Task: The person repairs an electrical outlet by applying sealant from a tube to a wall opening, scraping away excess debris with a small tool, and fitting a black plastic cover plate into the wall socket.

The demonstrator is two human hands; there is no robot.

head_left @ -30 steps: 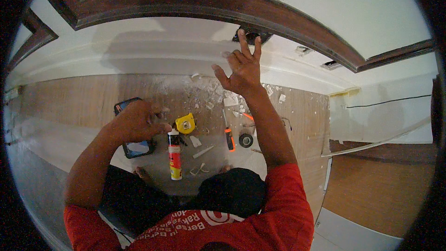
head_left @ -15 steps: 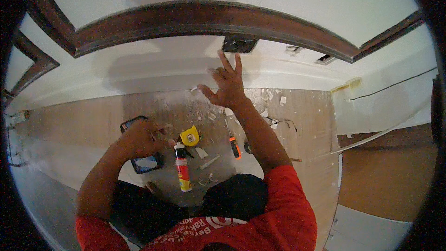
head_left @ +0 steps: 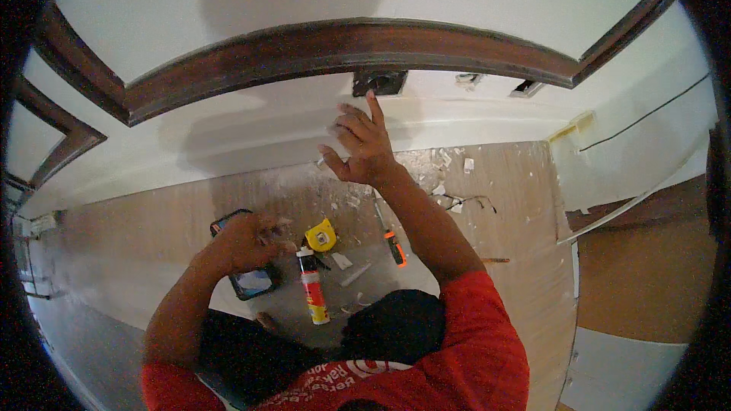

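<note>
My right hand (head_left: 359,144) is raised at the low white wall, its index finger stretched up to the lower edge of a square black recess (head_left: 379,83). The other fingers are loosely bent and hold nothing. Whether the fingertip touches the recess cannot be made out. My left hand (head_left: 247,243) hovers over a dark case-like object (head_left: 253,281) on the floor, partly covering it. Its fingers are a little blurred but look apart, with nothing visible in them. Close by are a yellow tape measure (head_left: 320,236) and a red-and-yellow tube with a black top (head_left: 314,293).
An orange-and-black screwdriver (head_left: 395,248) lies under my right forearm. White chips (head_left: 439,189) and a thin dark wire (head_left: 480,199) litter the floor by the wall. Dark wooden trim (head_left: 304,49) runs above the recess. Two smaller wall openings, one a dark slot (head_left: 525,88), sit to its right.
My right hand has gone from two raised fingers to one extended index finger, closer to the recess. My left hand stays over the dark object. The view has shifted slightly.
</note>
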